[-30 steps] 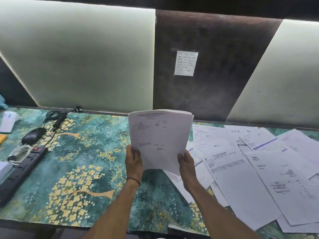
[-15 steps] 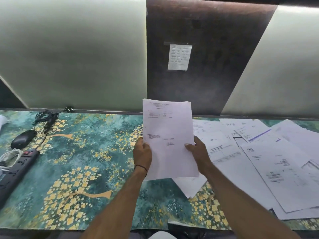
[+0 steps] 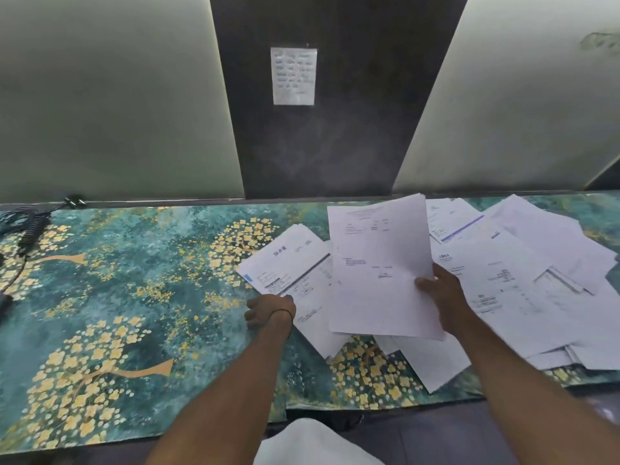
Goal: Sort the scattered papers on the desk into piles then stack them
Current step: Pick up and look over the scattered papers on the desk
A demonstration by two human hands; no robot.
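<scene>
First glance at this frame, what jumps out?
The sheaf of papers gripped in the right hand, raised at centre-right. Behind it, loose sheets sprawl overlapping across the right end of the teal floral mat, and the left hand touches the edge of a blue-marked sheet.

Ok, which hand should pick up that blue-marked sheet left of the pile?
Left. The left hand rests at the near edge of the blue-marked sheet, while the right hand is busy gripping the stack of papers.
</scene>
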